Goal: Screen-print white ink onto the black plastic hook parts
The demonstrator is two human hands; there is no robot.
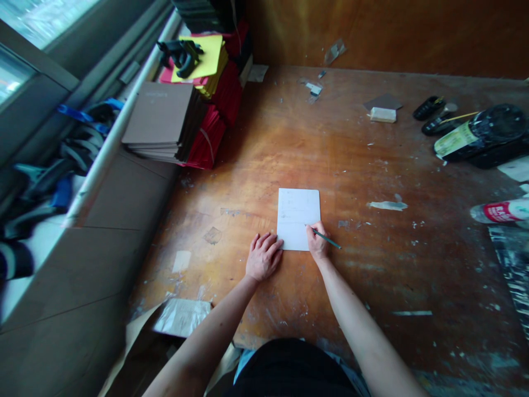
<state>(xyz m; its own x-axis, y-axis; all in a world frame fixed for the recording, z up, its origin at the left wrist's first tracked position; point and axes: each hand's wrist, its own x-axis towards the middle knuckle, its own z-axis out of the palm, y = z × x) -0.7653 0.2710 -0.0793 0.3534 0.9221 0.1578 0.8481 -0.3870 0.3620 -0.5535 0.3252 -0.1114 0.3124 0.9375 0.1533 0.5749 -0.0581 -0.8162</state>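
A white sheet [296, 212] with faint lines and marks lies flat on the wooden table [355, 286]. My right hand [317, 242] is closed around a dark green pencil [329, 240], whose tip points at the lower right part of the sheet. Resting beside the sheet's lower left edge is my left hand [263, 257]; its fingers are spread and the fingertips touch the paper's edge.
Stacked brown booklets [159, 113] and red and yellow bundles [210, 71] stand at the back left. To the right are a black container [483, 132], a bottle with a red label [498, 211] and a small white block [383, 114]. Clamps [82, 149] lie on the windowsill.
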